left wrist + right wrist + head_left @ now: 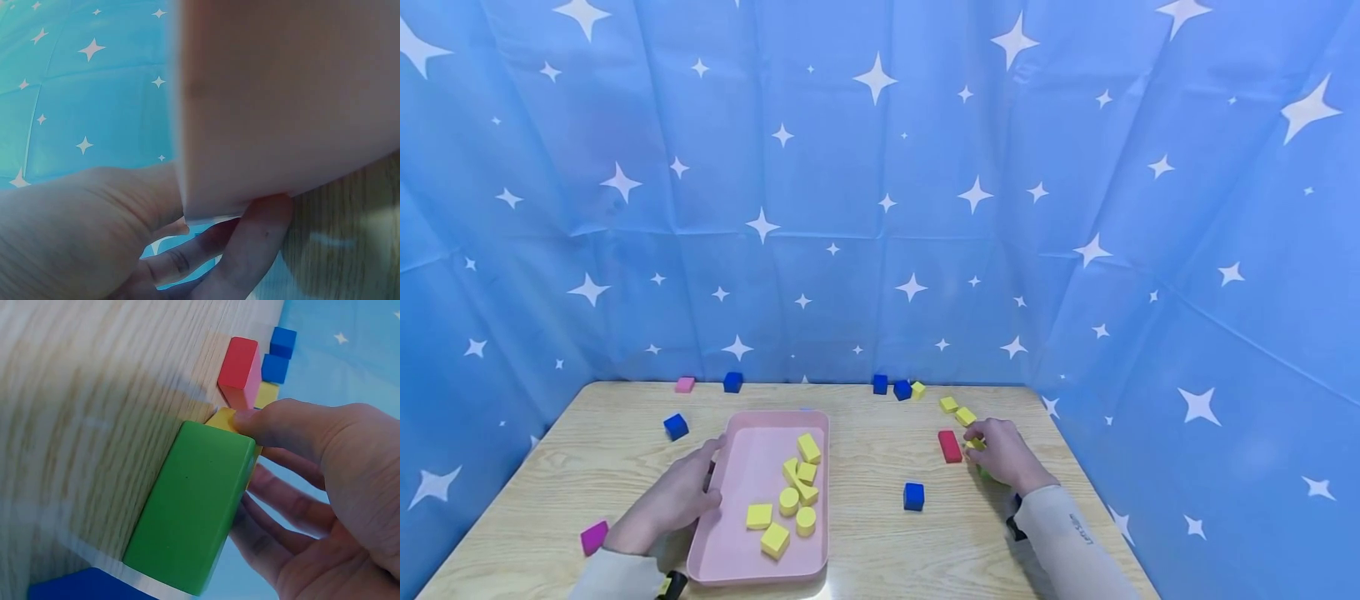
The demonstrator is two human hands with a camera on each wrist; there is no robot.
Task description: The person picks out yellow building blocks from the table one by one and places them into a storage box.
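Note:
A pink tray [727, 533] lies left of centre on the table with several yellow blocks [775, 541] in its right half, some of them cylinders. My left hand [673, 493] holds the tray's left edge. In the left wrist view, the tray's wall [294, 106] hides part of the thumb, and a fingertip touches the wall low down. On the right of the table, my right hand [1006, 454] pinches a yellow block [223, 419] between thumb and fingers. A green block [190, 503], mostly covered by the hand in the head view, lies right beside it.
A red block [950, 447] is just left of my right hand. Two yellow blocks [966, 416] lie beyond it. Blue blocks [913, 497] are scattered about, several along the back edge by the starry curtain [880, 167]. A magenta block [594, 537] sits near my left wrist.

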